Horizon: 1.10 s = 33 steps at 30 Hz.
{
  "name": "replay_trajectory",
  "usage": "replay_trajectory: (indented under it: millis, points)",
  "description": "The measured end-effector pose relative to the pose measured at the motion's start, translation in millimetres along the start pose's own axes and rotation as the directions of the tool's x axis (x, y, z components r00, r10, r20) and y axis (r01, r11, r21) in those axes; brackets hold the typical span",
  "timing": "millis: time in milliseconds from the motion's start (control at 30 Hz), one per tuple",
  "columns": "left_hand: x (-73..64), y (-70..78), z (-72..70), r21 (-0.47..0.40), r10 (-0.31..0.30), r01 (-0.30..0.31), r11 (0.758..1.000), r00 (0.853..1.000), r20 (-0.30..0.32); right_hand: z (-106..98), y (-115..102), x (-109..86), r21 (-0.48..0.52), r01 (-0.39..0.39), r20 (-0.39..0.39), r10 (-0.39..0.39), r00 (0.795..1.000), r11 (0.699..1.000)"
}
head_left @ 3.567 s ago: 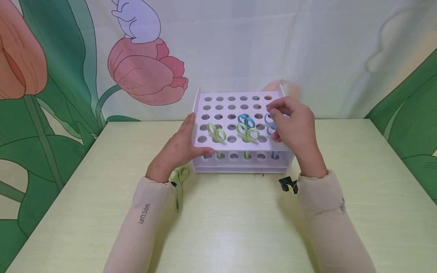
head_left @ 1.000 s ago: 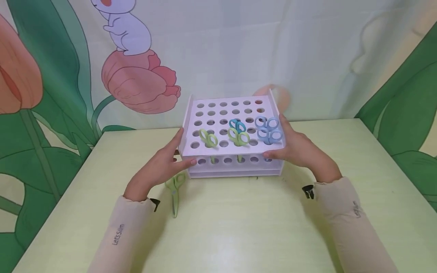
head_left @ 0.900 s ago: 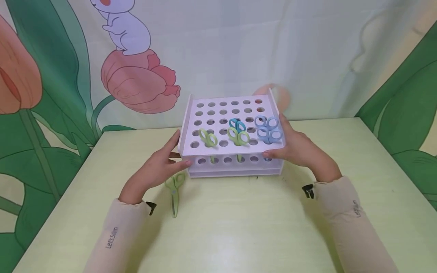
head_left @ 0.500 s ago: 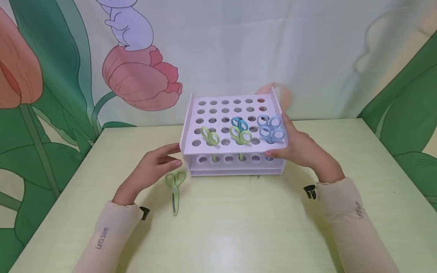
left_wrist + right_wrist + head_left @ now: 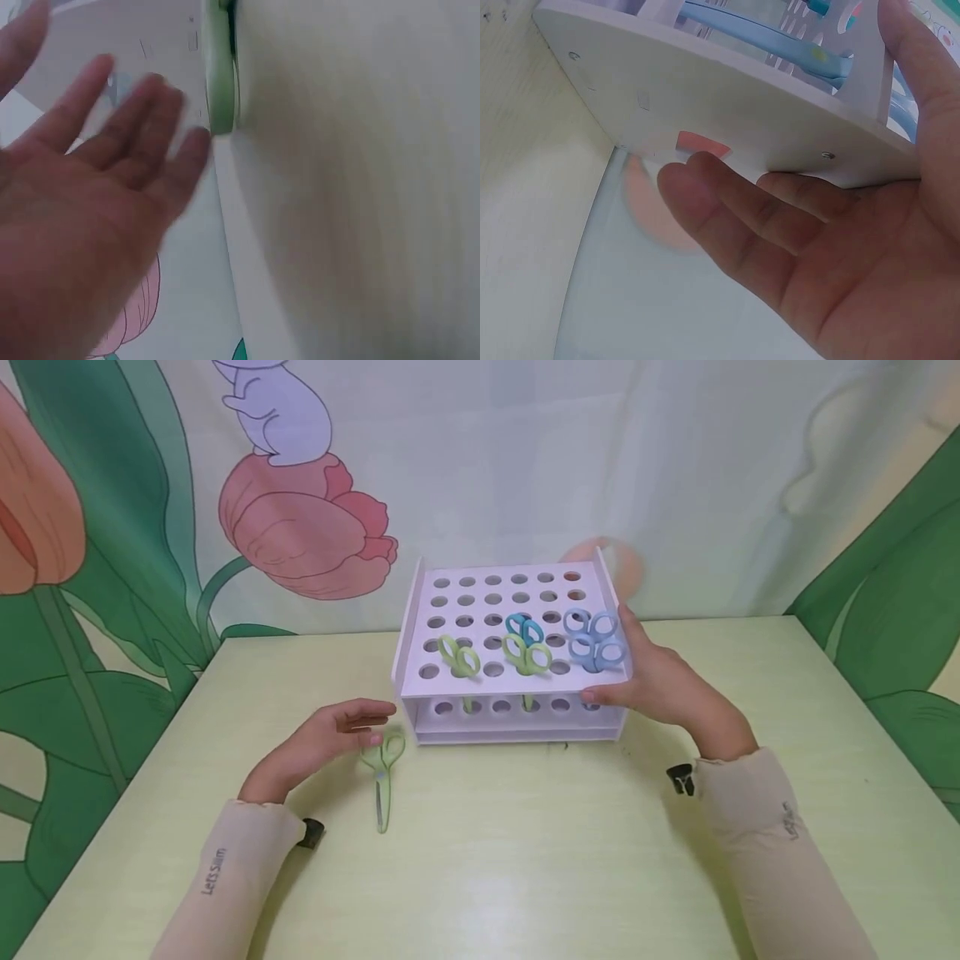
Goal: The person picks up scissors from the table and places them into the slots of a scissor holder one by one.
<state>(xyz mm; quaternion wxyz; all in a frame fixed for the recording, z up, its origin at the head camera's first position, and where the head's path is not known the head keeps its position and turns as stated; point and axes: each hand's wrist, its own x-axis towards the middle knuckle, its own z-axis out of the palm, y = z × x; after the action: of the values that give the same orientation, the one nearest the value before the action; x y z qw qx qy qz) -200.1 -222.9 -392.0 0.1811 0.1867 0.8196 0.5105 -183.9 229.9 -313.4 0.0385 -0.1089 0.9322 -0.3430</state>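
Observation:
A white two-tier rack [image 5: 480, 686] with rows of round holes stands on the table. My right hand [image 5: 660, 681] holds its right side, thumb at the front edge and fingers along the outer panel [image 5: 742, 112]. Scissors stand handles up in the rack: green scissors [image 5: 467, 662] at left, another green pair [image 5: 527, 662] mid-front, a teal pair [image 5: 525, 628] behind it, and light blue scissors [image 5: 597, 657] at right. Green scissors [image 5: 383, 777] lie on the table. My left hand [image 5: 311, 747] hovers beside their handles with fingers extended, holding nothing.
The pale yellow-green table [image 5: 495, 860] extends around the rack. Behind it hangs a curtain [image 5: 510, 460] printed with tulips and a white animal. The rack's back stands near this curtain.
My right hand has gone from the blue scissors to the rack's right side. My left hand has let go of the rack's left side and moved down toward the loose green scissors.

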Motion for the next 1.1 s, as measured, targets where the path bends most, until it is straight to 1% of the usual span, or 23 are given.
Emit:
replay_trajectory:
  millis: [67, 133, 167, 200, 333, 400, 533, 700, 900, 1100]
  points:
    - [-0.2, -4.1, -1.7, 0.080, -0.028, 0.027, 0.996, 0.999, 0.019, 0, 1, 0.9, 0.002, -0.003, -0.003, 0.003, 1.000, 1.000]
    - [-0.7, -7.9, -2.9, 0.160, -0.055, 0.048, 0.986, 0.998, 0.036, 1, 0, 1.5, 0.004, -0.008, -0.003, 0.008, 1.000, 1.000]
    - [-0.8, -9.5, -3.0, 0.185, -0.070, 0.061, 0.981, 0.997, 0.039, 1, 0, 1.5, 0.005, -0.012, -0.002, 0.012, 1.000, 1.000]
    - [-0.8, -11.3, -2.9, 0.209, -0.071, 0.060, 0.976, 0.997, 0.043, 1, -1, 1.7, 0.005, -0.012, -0.001, 0.012, 1.000, 1.000]
    - [0.9, -12.5, 1.5, 0.252, -0.076, 0.062, 0.966, 0.996, 0.046, 0, -3, 1.0, 0.004, -0.025, 0.004, 0.025, 1.000, 1.000]
    - [2.4, -11.3, 4.4, 0.270, -0.065, 0.051, 0.961, 0.997, 0.044, 0, -4, 0.2, 0.004, -0.032, 0.007, 0.032, 0.999, 0.999]
    - [4.1, -7.9, 8.1, 0.314, -0.071, 0.057, 0.948, 0.997, 0.034, -1, -5, -1.4, 0.010, -0.039, 0.009, 0.039, 0.999, 0.999]
    - [4.2, -6.5, 9.5, 0.362, -0.071, 0.057, 0.931, 0.997, 0.025, 1, -3, -0.6, 0.015, -0.015, 0.001, 0.015, 1.000, 1.000]
    - [4.0, -8.0, 9.3, 0.399, -0.079, 0.074, 0.914, 0.997, -0.003, 2, -4, 0.6, 0.017, -0.007, 0.000, 0.007, 1.000, 1.000]
    - [6.5, -7.4, 9.8, 0.439, -0.066, 0.065, 0.896, 0.998, -0.014, 2, -3, -0.1, 0.004, 0.002, -0.013, -0.002, 1.000, 1.000]
